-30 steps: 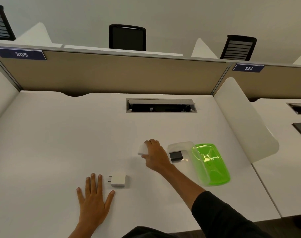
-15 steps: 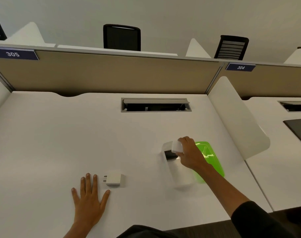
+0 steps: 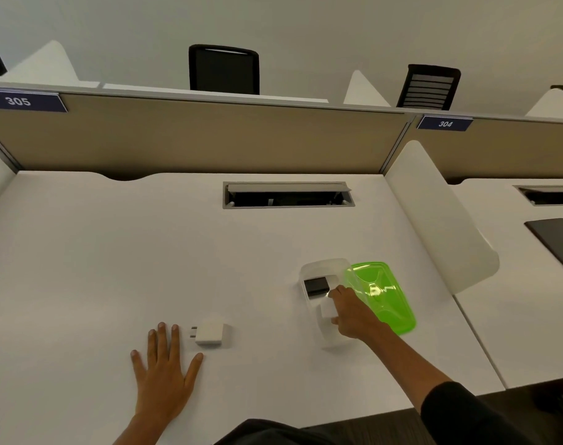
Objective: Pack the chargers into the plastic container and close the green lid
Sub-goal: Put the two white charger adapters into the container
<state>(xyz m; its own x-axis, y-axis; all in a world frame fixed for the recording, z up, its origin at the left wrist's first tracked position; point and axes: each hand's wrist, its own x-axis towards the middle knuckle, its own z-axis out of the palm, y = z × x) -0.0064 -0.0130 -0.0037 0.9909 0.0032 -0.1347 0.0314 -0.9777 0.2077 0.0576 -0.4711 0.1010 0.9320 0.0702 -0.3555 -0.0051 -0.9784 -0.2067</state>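
A clear plastic container (image 3: 318, 266) lies open on the white desk, with its green lid (image 3: 383, 297) lying flat at its right side. A black charger (image 3: 316, 285) rests in the container's far end. My right hand (image 3: 351, 313) reaches into the container and holds a white charger (image 3: 327, 310) low inside it. Another white charger (image 3: 209, 334), prongs pointing left, lies on the desk to the left. My left hand (image 3: 164, 364) rests flat on the desk just below and left of that charger, fingers spread, holding nothing.
A cable slot (image 3: 288, 195) opens in the desk further back, in front of a tan partition (image 3: 193, 139). A white curved divider (image 3: 440, 216) stands to the right of the lid. A dark flat object (image 3: 556, 242) lies on the neighbouring desk.
My right hand carried the white charger from the desk left of the container over its rim and down inside it. My left hand stayed flat.
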